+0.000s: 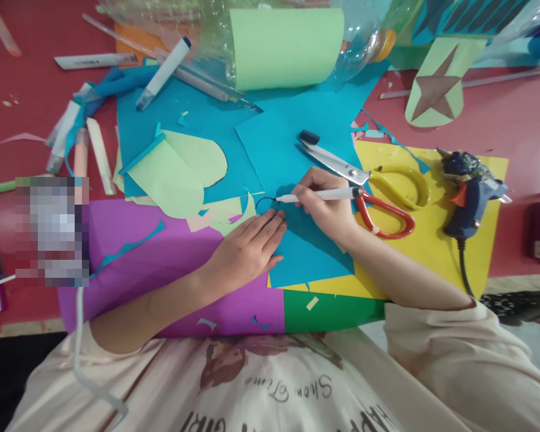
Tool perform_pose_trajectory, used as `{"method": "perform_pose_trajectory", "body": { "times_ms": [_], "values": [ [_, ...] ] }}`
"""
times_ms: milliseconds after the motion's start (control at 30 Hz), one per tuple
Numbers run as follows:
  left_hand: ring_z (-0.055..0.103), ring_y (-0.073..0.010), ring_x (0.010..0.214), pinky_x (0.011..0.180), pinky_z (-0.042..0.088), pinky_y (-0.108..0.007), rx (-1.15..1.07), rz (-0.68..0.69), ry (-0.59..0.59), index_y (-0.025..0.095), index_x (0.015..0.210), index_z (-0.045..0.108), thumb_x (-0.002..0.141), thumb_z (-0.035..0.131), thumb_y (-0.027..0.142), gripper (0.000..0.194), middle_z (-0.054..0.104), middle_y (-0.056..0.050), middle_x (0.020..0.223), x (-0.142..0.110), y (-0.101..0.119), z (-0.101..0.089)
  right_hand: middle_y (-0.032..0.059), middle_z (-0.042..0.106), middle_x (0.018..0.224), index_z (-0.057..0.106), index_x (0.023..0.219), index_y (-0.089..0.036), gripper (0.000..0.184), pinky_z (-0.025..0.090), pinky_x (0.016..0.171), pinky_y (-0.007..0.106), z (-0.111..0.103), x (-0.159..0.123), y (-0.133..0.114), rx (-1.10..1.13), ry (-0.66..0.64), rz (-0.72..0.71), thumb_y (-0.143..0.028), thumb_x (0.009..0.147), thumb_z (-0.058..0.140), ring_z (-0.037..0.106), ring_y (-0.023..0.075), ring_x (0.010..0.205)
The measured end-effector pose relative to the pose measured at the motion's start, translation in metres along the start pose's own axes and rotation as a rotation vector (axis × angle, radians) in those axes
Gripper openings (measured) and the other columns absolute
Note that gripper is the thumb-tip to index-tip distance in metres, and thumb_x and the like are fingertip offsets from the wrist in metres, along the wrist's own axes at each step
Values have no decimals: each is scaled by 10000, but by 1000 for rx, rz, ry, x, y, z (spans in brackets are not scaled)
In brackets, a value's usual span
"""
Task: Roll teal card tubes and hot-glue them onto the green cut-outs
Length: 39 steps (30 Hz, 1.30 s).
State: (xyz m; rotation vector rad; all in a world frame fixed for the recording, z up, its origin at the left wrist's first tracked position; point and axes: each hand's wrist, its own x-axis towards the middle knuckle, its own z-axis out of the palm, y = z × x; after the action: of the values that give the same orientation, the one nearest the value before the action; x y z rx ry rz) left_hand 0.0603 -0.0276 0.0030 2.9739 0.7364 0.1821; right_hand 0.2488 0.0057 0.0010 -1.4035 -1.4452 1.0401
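My right hand (327,207) pinches a white marker pen (324,195) whose tip rests on a blue paper sheet (292,150), at the end of a thin black curved line (261,203). My left hand (248,246) lies flat with its fingers stretched out, pressing the same blue sheet down just below the line. Under the blue sheet lie a purple sheet (162,252), a yellow sheet (432,240) and a green sheet (333,312).
Red-and-yellow-handled scissors (369,186) lie right behind my right hand. A blue glue gun (470,192) rests on the yellow sheet. Pale green cut shapes (180,171), a capped marker (164,72), glue sticks (96,153), a clear plastic bottle (279,42) and a star cone (436,84) surround them.
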Motion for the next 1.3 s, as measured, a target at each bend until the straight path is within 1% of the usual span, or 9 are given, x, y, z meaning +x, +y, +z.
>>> {"method": "perform_pose_trajectory", "body": {
  "times_ms": [300,600,700,833,900,967,1067,1200,1300],
  "values": [
    [521,-294,1279,1034,482,-409,-6,-10,-29,14,1304,511,954,448,337,480,542,-204,1361,-1,1,1,-33,424,482,363,541,-227,219,301,467,256,-1,-1,5,-5,13,29,-228,730,475,364,95,463],
    [549,-303,1247,1021,488,-408,-4,-3,-4,-5,1285,522,953,454,325,473,564,-201,1338,0,1,0,-35,431,459,379,528,-224,251,283,437,264,0,-1,5,46,17,-27,-195,744,505,378,91,423],
    [539,-306,1258,1022,484,-410,8,3,-10,-9,1296,511,953,454,325,482,553,-206,1349,0,1,0,-25,505,485,473,573,-221,275,300,406,265,-3,-1,6,134,56,-52,-298,826,547,395,90,391],
    [532,-294,1268,1028,479,-395,52,2,-19,3,1312,504,961,435,339,491,538,-192,1368,-1,1,0,-16,581,539,637,850,-236,344,342,389,271,-15,4,4,173,154,-132,-520,918,455,474,109,393],
    [524,-285,1278,1033,476,-385,70,-2,-33,15,1327,493,967,419,355,501,526,-180,1382,-2,1,0,1,620,587,640,909,-234,339,445,490,277,-24,9,1,75,202,-175,-514,926,450,562,124,486],
    [515,-284,1286,1034,475,-385,76,-1,-38,17,1335,485,971,408,364,508,516,-178,1390,-2,1,0,58,704,807,616,966,-233,226,522,740,310,-33,15,-2,-86,175,-234,-425,928,502,670,162,761],
    [516,-289,1284,1031,478,-394,57,-4,-32,14,1330,490,970,412,356,503,517,-182,1388,-2,1,0,95,668,1160,546,1098,-280,191,456,994,387,-43,22,1,-332,29,-289,-362,934,494,601,216,1146],
    [524,-290,1277,1032,477,-399,35,-7,-26,12,1320,504,965,428,348,494,526,-188,1379,-2,1,1,88,660,1197,515,1153,-261,242,501,950,445,-46,26,13,-463,-103,-342,-330,925,474,612,251,1142],
    [534,-289,1266,1028,480,-395,46,-5,-11,12,1310,516,962,436,343,487,535,-184,1372,-1,2,1,84,684,1141,540,1140,-239,239,522,923,423,-44,26,18,-463,-140,-373,-292,918,470,641,241,1092]
  ]
}}
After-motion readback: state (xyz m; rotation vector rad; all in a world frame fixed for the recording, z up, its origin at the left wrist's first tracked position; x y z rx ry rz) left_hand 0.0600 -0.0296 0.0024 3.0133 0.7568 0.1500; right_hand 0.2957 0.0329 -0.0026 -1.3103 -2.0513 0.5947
